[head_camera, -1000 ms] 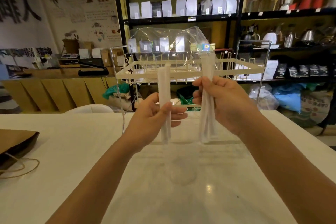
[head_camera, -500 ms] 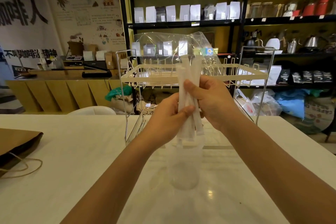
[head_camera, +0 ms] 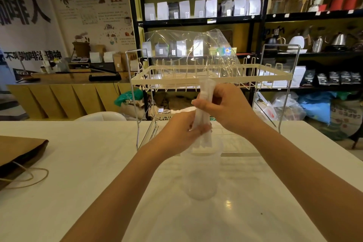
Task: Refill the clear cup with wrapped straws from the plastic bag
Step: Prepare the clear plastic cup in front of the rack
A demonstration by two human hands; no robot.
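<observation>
A bundle of white paper-wrapped straws stands upright over the table's middle. My left hand grips its lower part and my right hand grips it higher up. The straws' lower ends hang just inside the rim of the clear cup, which stands upright on the white table. A clear plastic bag lies open on the cream wire rack behind my hands.
The cream wire rack on chrome legs stands on the white table just behind the cup. A brown paper bag with a twine handle lies at the left edge. Shelves of goods fill the background.
My two hands, each holding straws apart, came together into one bundle. The bundle then moved down until its ends reached the cup's mouth.
</observation>
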